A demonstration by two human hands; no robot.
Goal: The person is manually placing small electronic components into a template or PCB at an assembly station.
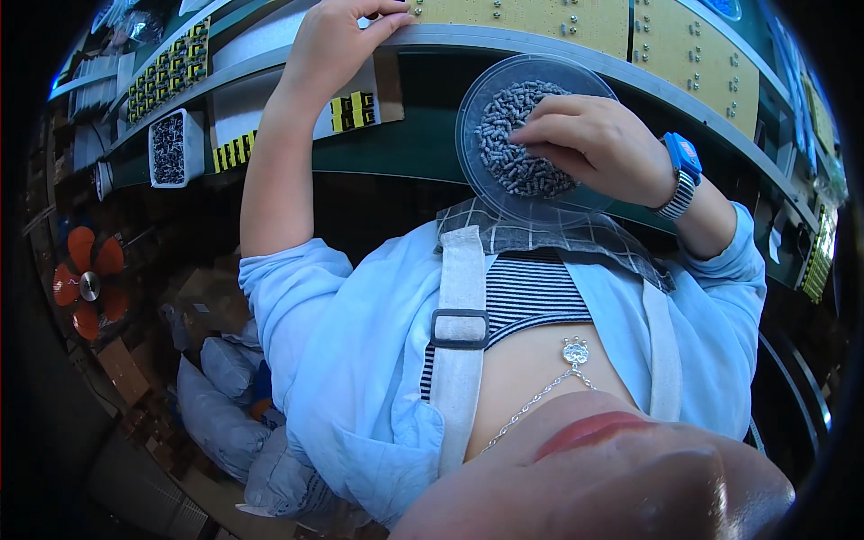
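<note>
My right hand (605, 148) reaches over a round clear plastic tub (465, 148) of small grey cylindrical parts (520, 112). Its fingers are bent together among the parts; whether one is between the fingertips is hidden. At the far side, my left hand (346, 34) is at the near left edge of a tan circuit board panel (531, 13). Thumb and fingers are closed together there, and anything held is too small to make out. Several small silvery components stand on that panel. Another tan panel (697, 54) with similar components lies to its right.
A metal rail (504, 36) runs along the near side of the panels. Left of my left arm are yellow-and-black components (236, 153), a white box of small dark parts (189, 148) and a populated board (168, 72). An orange-bladed fan (88, 286) and pale sacks (216, 418) are lower left.
</note>
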